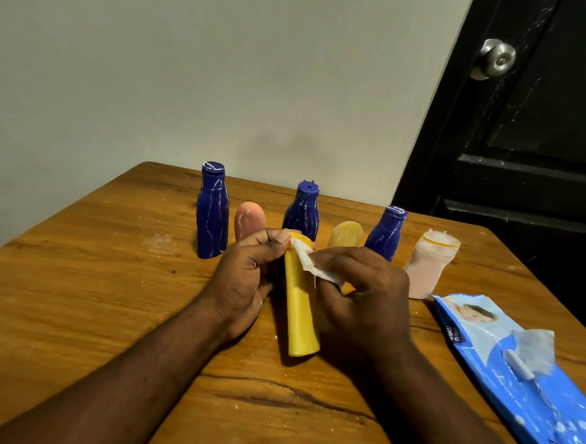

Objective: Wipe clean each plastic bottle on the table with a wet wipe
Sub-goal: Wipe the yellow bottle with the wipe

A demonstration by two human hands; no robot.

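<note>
Head view: wooden table [74, 294] under all. Blue wipe pack [516, 366] right of yellow bottle [301, 311]. Row of streaked bottles [212, 217] behind yellow bottle. Yellow bottle mid-table, tilted, base toward camera. Left hand [247, 270] grips its far end; right hand [359, 294] pinches white wipe [305, 257] against it.

Matt yellow plastic bottle [300, 308], grained wood table [109, 279], glossy wipe pack [522, 373].
</note>
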